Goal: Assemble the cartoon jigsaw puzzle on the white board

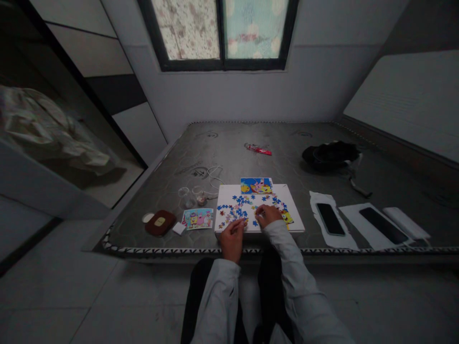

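Observation:
Loose jigsaw puzzle pieces (236, 210), many of them blue, are spread over a white board (296, 217). At the board's front edge my left hand (232, 239) is closed in a pinch, with what looks like a small puzzle piece (245, 221) at its fingertips. My right hand (268, 216) hovers low over the middle of the board, fingers curled together; whatever they hold is hidden. Just right of it lies a joined yellow puzzle section (287, 216), partly covered by the hand. A blue cartoon picture card (256, 185) rests at the board's back edge.
Left of the board are a second picture card (198, 219), a brown case (160, 222), a small white square (179, 228) and clear cups (184, 192). To the right lie a phone (330, 219), another dark device (383, 224) and a black cap (332, 155). A red wrapper (258, 149) lies behind.

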`<state>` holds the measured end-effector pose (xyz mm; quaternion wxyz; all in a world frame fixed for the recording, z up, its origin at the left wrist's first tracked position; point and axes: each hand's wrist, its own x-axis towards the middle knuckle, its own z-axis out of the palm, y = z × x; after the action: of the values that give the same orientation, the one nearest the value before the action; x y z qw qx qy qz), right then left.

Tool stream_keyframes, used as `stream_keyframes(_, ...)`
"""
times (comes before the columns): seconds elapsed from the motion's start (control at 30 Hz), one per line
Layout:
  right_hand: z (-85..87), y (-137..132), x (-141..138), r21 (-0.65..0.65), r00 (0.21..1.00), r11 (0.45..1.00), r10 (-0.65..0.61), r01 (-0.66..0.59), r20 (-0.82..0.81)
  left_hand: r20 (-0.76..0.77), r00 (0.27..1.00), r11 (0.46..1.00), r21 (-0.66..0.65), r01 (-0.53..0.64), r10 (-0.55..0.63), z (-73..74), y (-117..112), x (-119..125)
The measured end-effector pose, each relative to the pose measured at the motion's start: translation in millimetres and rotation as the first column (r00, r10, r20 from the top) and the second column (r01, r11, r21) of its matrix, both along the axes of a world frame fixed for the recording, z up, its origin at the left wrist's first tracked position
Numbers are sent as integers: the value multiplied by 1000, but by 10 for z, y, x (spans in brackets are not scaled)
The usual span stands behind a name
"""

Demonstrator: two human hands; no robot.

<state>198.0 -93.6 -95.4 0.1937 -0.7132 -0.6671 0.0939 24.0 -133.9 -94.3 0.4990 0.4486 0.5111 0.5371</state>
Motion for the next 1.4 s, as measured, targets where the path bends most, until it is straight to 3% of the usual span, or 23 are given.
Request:
stream_keyframes(0.5, 75, 11, -13, -94, 996, 993, 72, -76, -51, -11, 1000, 1000, 2, -14, 14, -38, 0, -12)
stream_keyframes(0.83, 69, -15, 13, -70, 983, 994, 74, -87, -165, -27, 999, 1000, 16, -23, 23, -42, 5, -21)
stream_keyframes(1.07, 29, -12, 19, -29, 977, 999, 10, -16, -214, -21, 999, 1000, 15, -23, 23, -45, 5, -18)
stream_keyframes(1.23, -44, -14, 24, -24, 928, 999, -49, 44, -369, -7, 1000, 1000, 13, -25, 25, -46, -1, -16)
stream_keyframes(1.4, 44, -62, 94, 58, 922, 989, -105, 137, -373, -10, 999, 999, 16, -34, 34, -21, -7, -19)
